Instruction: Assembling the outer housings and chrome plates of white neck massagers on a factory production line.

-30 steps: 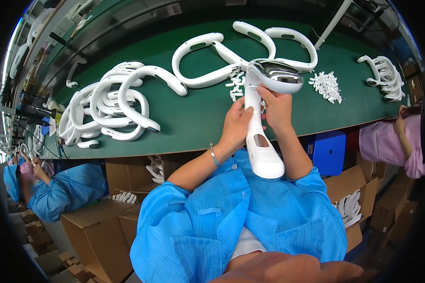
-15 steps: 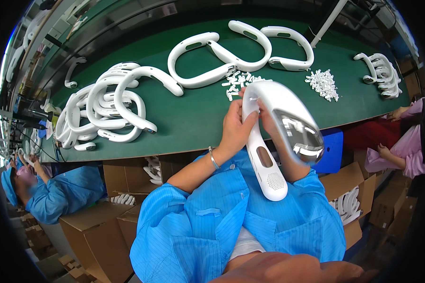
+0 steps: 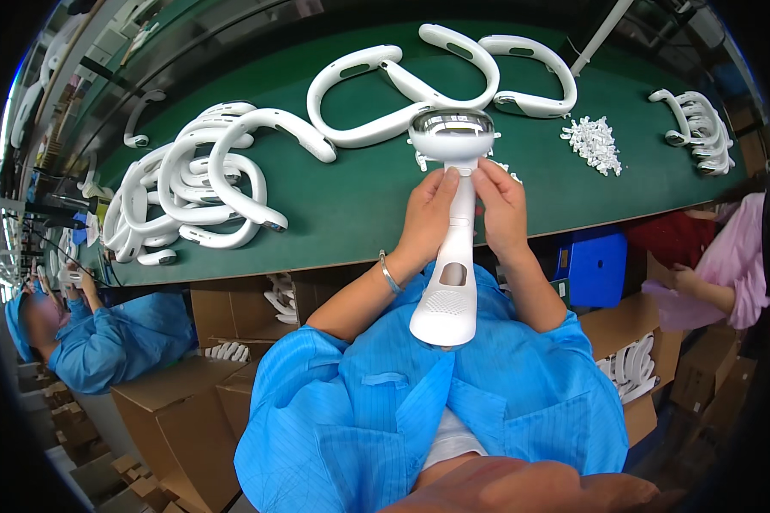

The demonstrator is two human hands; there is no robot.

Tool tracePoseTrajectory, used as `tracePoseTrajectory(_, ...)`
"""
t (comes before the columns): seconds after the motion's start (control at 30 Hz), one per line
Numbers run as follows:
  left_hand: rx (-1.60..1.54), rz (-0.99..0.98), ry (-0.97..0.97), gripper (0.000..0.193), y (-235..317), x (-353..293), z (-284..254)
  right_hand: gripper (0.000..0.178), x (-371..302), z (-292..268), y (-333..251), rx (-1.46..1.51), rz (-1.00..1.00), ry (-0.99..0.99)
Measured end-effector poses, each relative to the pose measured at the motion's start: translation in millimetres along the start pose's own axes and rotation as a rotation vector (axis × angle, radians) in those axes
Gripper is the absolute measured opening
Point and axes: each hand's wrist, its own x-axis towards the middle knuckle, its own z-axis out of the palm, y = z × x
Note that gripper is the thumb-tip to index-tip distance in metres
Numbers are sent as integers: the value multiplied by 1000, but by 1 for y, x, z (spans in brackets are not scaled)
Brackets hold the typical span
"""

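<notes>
Between both hands I hold a white neck fan (image 3: 450,315) above the table's near edge. One end, with an oval opening and a dotted grille, points toward my chest; the other, with a shiny silver face, points away. My left hand (image 3: 428,209) grips its band from the left, thumb along it. My right hand (image 3: 500,203) pinches the band from the right, near the shiny end. Just beyond, small white plastic pieces (image 3: 508,171) lie partly hidden behind the fan and my fingers.
On the green table (image 3: 334,227) a heap of neck fans (image 3: 180,192) lies left, with more fans (image 3: 351,77) at the back and a row (image 3: 701,128) far right. A pile of small pieces (image 3: 592,145) sits right. Cardboard boxes (image 3: 180,419) and a blue stool (image 3: 599,265) stand below; co-workers flank me.
The neck fan has turned in my hands from side-on to nearly end-on, its shiny end swinging up and away. My right hand has come out from behind it.
</notes>
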Motion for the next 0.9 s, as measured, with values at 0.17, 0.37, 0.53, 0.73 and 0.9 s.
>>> tracePoseTrajectory(0.17, -61, -55, 8, 32, 2, 0, 1, 29, 0, -2, 9, 110, 43, 30)
tracePoseTrajectory(0.37, 59, 87, 66, 28, -8, 4, -4, 28, -4, -11, 26, -1, 87, -19)
tracePoseTrajectory(0.53, 273, 270, 44, 30, -22, 11, -15, 27, -8, 0, 26, -5, -111, 19)
tracePoseTrajectory(0.73, 392, 451, 130, 30, -21, 6, -1, 16, -9, 7, 20, -140, -276, 102)
tracePoseTrajectory(0.9, 389, 248, 127, 31, -30, 25, 0, 20, 9, -10, 27, -94, -31, 74)
